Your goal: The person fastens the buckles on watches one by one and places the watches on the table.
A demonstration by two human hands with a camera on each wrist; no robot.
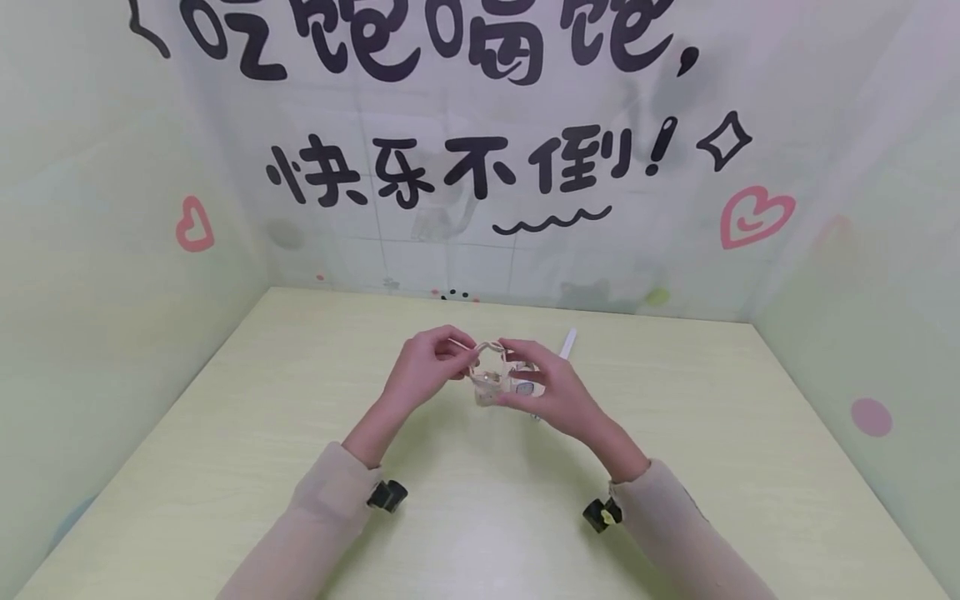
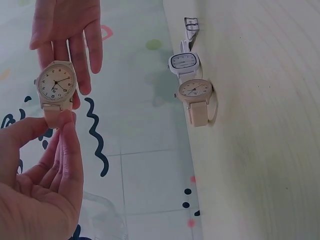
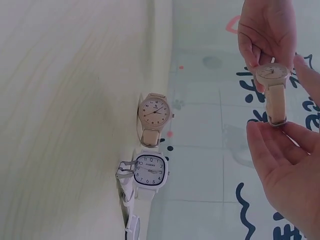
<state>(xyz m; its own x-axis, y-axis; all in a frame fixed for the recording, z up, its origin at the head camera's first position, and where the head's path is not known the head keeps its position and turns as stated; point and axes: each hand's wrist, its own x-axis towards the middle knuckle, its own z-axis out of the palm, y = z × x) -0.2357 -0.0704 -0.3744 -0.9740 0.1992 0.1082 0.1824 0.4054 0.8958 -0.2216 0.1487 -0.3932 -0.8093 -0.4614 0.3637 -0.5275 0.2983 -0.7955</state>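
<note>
A cream wristwatch [image 1: 487,385] with a round white dial is held up off the table between both hands, its strap bent into a loop. My left hand [image 1: 429,364] pinches the strap beside the case, thumb against fingers; in the left wrist view the watch's dial [image 2: 56,82] shows clearly. My right hand [image 1: 553,393] holds the loop from the other side, thumb low and index finger high. In the right wrist view its fingertips touch the strap near the metal buckle [image 3: 276,121]. Whether the strap is fastened is hard to tell.
Behind the hands, more watches lie on the table [image 1: 480,517]: a beige round one [image 3: 154,111], a white square-faced one [image 3: 150,170] and part of another white watch [image 3: 132,227]. A white strap [image 1: 568,343] extends toward the back. Printed walls [image 1: 420,258] enclose the table's back and sides.
</note>
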